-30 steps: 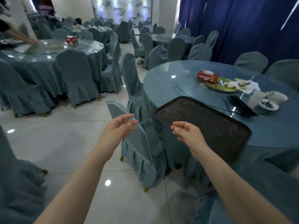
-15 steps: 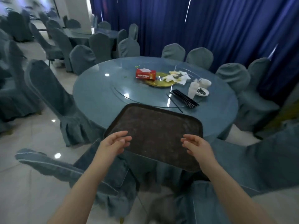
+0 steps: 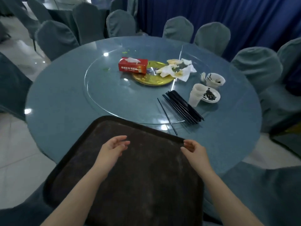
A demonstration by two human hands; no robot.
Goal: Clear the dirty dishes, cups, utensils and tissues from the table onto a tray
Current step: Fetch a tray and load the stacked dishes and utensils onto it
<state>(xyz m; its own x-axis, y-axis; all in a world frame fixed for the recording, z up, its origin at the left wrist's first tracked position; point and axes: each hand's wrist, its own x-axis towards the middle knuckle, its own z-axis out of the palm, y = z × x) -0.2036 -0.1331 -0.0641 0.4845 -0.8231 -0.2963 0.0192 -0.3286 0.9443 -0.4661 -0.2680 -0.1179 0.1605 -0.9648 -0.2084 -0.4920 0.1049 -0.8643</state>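
Both hands empty: left hand (image 3: 114, 148) and right hand (image 3: 194, 150) hover loosely curled over the bare tray (image 3: 146, 185). Chopsticks (image 3: 183, 106) past its far right corner look light, stiff, slippery; pinch the bundle mid-length. Stacked cups (image 3: 196, 94) just beyond look light, crushable; grip low.

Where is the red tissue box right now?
In the head view, the red cardboard tissue box sits near the middle of the round glass turntable, left of the crumpled white tissues, its right end overlapping the gold round plate.
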